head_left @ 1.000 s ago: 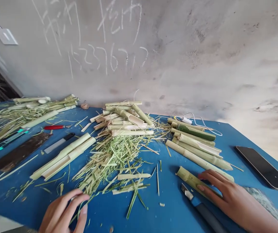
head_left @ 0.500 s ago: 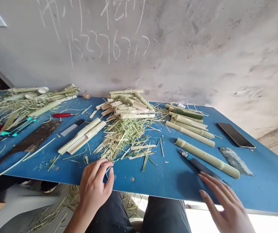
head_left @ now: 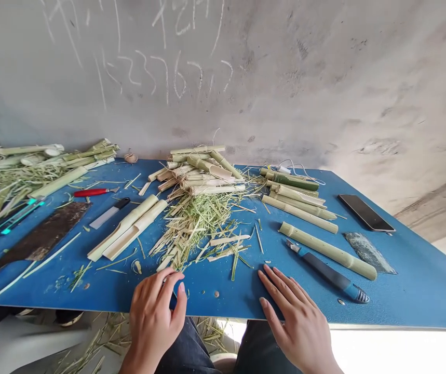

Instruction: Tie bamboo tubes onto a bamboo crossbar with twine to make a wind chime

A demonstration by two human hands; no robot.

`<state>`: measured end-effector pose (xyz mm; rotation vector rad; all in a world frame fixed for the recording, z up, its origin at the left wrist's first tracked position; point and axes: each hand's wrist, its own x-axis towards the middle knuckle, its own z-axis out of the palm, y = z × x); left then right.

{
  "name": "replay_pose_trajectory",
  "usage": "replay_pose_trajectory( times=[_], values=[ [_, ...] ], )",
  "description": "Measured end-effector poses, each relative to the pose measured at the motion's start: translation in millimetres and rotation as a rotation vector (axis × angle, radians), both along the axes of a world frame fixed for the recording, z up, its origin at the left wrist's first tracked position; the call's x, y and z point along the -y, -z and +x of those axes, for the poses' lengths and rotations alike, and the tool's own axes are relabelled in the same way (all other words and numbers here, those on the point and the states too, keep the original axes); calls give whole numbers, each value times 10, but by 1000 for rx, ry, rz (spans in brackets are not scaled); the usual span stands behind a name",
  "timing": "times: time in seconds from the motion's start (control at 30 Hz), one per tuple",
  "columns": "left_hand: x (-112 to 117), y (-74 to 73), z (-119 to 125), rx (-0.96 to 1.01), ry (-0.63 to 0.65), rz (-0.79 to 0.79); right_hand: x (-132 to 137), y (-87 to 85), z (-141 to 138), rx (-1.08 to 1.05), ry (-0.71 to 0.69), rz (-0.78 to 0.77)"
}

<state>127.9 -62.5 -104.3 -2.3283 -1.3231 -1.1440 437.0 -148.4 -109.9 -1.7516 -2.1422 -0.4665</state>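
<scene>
My right hand (head_left: 296,317) lies flat at the front of the blue table (head_left: 246,304), fingers stretched out, holding nothing. To its right is a utility knife (head_left: 326,272) with a blue-and-dark handle. Behind the knife lies a round bamboo piece (head_left: 326,249). My left hand (head_left: 156,306) rests on the table's front edge, fingers loosely bent and the thumb apart, with nothing seen in it. Just beyond its fingertips spreads a heap of bamboo shavings (head_left: 195,221). Two split bamboo pieces (head_left: 135,228) lie to the left of the heap.
At the left are a cleaver (head_left: 51,228), a red-handled knife (head_left: 90,192), a small black-handled knife (head_left: 109,212) and more bamboo with shavings (head_left: 39,169). Split bamboo (head_left: 207,171) is piled near the wall. On the right lie bamboo pieces (head_left: 300,200), a phone (head_left: 365,212) and a grey flat plate (head_left: 366,252).
My right hand has moved left, away from the utility knife's handle, and now lies flat on the table. My left hand has hardly moved. The view has shifted slightly right.
</scene>
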Motion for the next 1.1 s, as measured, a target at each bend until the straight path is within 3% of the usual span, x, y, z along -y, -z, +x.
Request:
replay_pose_trajectory(
  times=[0.47, 0.67, 0.77, 0.83, 0.9, 1.0, 1.07, 1.1],
  values=[
    [-33, 35, -56, -69, 36, -34, -12, 38, 7, -70, 18, 80],
    [-41, 74, -52, -88, -3, -13, -8, 15, -23, -92, 1, 95],
    [-46, 57, -24, -92, -15, 13, 83, -233, 222, -145, -69, 24],
    [-52, 38, -11, -100, -16, 38, 82, -564, 578, -203, -63, 9],
    [-61, 22, -4, -112, -8, 60, -68, -963, 1060, -214, 48, 68],
    [-67, 29, 0, -117, -2, 78, -635, -1459, 1857, -191, 261, -28],
    [-66, 67, -3, -110, -15, 66, -1155, -1604, 2306, -114, 350, -245],
    [-66, 98, -8, -99, -27, 54, -1417, -1614, 2480, -93, 370, -282]
  ],
)
